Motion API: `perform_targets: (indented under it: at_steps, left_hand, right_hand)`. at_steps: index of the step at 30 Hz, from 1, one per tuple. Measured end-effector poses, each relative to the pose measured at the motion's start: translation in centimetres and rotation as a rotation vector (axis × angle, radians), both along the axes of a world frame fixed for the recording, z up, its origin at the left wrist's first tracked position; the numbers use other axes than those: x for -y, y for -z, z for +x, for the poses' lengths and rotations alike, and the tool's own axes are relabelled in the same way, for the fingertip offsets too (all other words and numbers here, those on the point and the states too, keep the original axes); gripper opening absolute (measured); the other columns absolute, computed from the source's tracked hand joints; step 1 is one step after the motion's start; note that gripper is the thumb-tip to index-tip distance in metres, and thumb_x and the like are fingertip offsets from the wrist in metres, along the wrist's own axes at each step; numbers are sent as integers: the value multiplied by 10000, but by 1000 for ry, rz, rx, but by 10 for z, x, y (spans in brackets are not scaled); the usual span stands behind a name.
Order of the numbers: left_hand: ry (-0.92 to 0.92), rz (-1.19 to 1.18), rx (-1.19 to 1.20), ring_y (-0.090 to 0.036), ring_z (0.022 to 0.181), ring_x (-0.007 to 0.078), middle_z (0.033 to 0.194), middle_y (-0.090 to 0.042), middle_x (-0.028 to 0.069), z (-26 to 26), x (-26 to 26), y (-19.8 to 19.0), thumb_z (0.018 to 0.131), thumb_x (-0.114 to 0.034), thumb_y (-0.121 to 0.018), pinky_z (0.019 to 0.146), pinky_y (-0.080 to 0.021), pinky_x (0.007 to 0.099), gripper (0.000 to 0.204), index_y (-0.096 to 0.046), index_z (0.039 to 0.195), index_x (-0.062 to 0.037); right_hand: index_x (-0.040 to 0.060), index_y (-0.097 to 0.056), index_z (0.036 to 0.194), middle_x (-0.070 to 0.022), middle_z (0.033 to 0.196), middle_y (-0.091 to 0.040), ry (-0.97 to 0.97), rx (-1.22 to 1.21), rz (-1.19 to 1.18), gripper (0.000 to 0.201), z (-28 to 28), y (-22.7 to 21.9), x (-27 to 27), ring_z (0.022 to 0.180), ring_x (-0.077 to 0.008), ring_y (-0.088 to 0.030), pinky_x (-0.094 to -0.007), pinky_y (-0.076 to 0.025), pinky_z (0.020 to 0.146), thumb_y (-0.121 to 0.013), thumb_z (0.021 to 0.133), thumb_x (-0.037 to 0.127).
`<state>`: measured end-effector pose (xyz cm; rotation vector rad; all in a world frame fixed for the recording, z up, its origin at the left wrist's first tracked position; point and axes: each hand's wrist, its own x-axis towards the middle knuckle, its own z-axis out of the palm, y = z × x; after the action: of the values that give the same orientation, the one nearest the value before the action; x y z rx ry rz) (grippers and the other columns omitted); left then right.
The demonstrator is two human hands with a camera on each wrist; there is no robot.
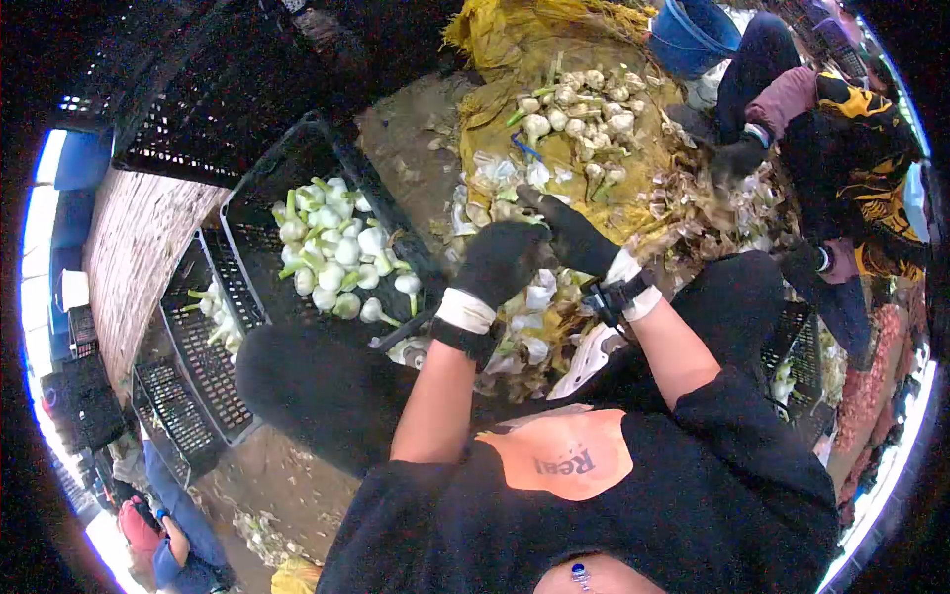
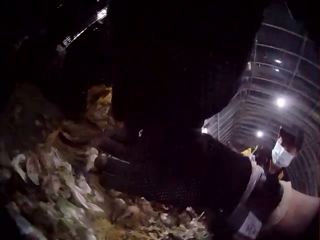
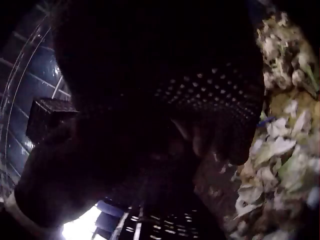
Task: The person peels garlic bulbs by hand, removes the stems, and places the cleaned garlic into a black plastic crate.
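Note:
Both hands wear black gloves with white cuffs and meet in front of the lap in the head view. My left hand point(image 1: 500, 262) has its fingers bent inward, close against my right hand point(image 1: 579, 238). The right hand's index finger reaches forward past the left knuckles. What lies between the hands is hidden by dark gloves in all views, so I cannot tell what they hold. Garlic skins and leaf scraps point(image 1: 534, 322) lie below them, also showing as pale peelings point(image 3: 275, 170) in the right wrist view. Left of the hands, trimmed white garlic bulbs point(image 1: 346, 247) fill part of a black crate point(image 1: 259, 213).
Untrimmed garlic bulbs point(image 1: 594, 109) are heaped on a yellow sack point(image 1: 485, 124) ahead. A blue bucket point(image 1: 693, 40) stands behind them. Another person point(image 1: 841, 129) works at the right among dry skins. More black crates point(image 1: 203, 346) flank the left knee.

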<state>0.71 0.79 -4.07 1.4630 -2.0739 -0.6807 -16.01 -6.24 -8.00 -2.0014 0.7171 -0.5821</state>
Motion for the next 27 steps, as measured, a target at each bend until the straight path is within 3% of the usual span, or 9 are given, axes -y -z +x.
perform_targets:
  at_steps: [3,7,9,13,19,21,23,25,27]
  left_hand:
    - [-72,-151,5,-583,923,333,960,-630,142,-8,4,9,691,-248,-719,839,-443,435,424,-614,1066,-79]
    - [-284,-46,63,-450,1176,354,1233,-511,194,-7,9,-7,742,-340,-709,965,-370,456,664,-457,1294,-70]
    - [-304,-41,-3,-485,1132,374,1189,-536,217,-2,14,-27,756,-315,-703,949,-392,447,617,-479,1272,-60]
    - [-356,-83,120,-543,1026,395,1108,-586,202,6,10,-38,775,-265,-687,883,-440,448,521,-509,1213,-46]
    - [-360,33,-169,-550,1039,372,1109,-594,176,5,9,-9,820,-218,-634,888,-444,441,362,-566,1142,-69]
    - [-333,-34,-201,-548,1047,375,1125,-590,178,4,13,-1,830,-212,-626,891,-443,441,394,-541,1187,-70]
    - [-338,30,-207,-532,1083,381,1187,-564,197,2,18,-1,850,-222,-610,920,-433,437,454,-491,1257,-61]
    - [-322,-69,-229,-516,1133,365,1263,-519,197,0,27,11,838,-198,-641,968,-414,422,560,-413,1327,-47]
    - [-347,-178,-359,-495,1179,333,1324,-471,174,-4,32,21,801,-157,-695,1002,-391,404,657,-366,1355,-29]
  right_hand:
    - [23,-360,1389,-201,1334,-481,47,-380,-192,842,-8,43,25,1236,-318,-467,-367,-369,1024,-792,702,245]
    - [26,-631,1009,-241,1011,-627,503,-767,-53,473,-29,60,101,958,-390,-592,-431,-467,836,-664,783,440]
    - [47,-652,927,-215,926,-647,630,-980,-413,315,-69,104,138,876,-395,-608,-450,-487,772,-637,730,293]
    - [67,-680,980,-191,1015,-653,752,-652,107,437,-112,113,183,945,-369,-609,-446,-470,815,-562,831,460]
    - [129,-692,880,-150,943,-656,487,-856,-473,212,-96,140,188,882,-331,-608,-425,-481,780,-635,722,258]
    - [102,-682,839,-140,876,-658,537,-722,-472,161,-55,49,154,856,-333,-611,-388,-487,746,-664,690,161]
    - [86,-677,868,-129,851,-668,291,-583,-450,177,-55,39,156,799,-303,-632,-360,-488,716,-685,709,163]
    - [39,-658,1006,-46,835,-682,277,-509,-81,266,-47,2,139,733,-130,-610,-295,-483,676,-689,797,200]
    - [-1,-632,1061,-35,845,-664,169,-143,311,320,-42,-34,121,753,-114,-601,-291,-499,690,-673,834,220]
